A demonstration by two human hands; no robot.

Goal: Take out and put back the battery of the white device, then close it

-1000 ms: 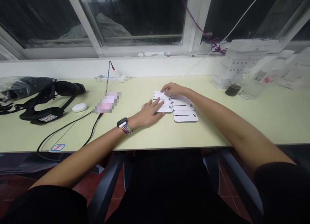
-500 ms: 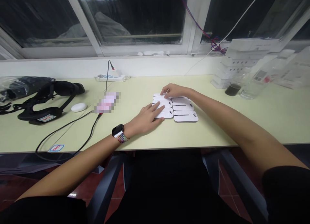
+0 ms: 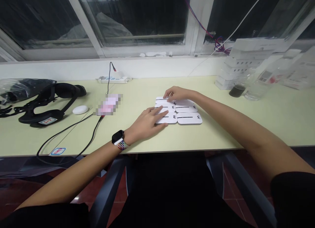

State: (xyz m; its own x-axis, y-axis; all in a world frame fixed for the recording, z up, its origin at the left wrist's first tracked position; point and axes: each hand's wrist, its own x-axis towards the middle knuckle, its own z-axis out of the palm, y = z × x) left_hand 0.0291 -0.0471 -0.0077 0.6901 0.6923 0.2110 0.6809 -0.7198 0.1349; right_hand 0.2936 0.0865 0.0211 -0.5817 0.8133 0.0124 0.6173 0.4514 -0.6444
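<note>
White cards with rounded corners lie flat in two columns; each visible one carries a black line, and several show a W-like mark. My left hand (image 3: pixel 144 123) is spread over the left column, its fingertips on the front-left card (image 3: pixel 171 119) and the one behind it. My right hand (image 3: pixel 179 93) arches over the back of the group, bent fingers and thumb touching the back-left card (image 3: pixel 160 99). Below my right wrist lie the middle-right card (image 3: pixel 184 107) and the front-right card (image 3: pixel 189 120). The back-right card is mostly hidden by that hand.
To the left are a black headset (image 3: pixel 44 114), a white oval object (image 3: pixel 80 109), a blurred-out phone-like object (image 3: pixel 108 104) on a cable, and a power strip (image 3: pixel 114 79). At the right stand stacked white boxes (image 3: pixel 242 65), a dark-filled cup (image 3: pixel 237 90) and a clear bottle (image 3: pixel 261 81).
The left column's front cards have shifted slightly towards me, so the front-left card now lines up with the front-right one. My left hand moved slightly with them; my right hand stayed nearly still.
</note>
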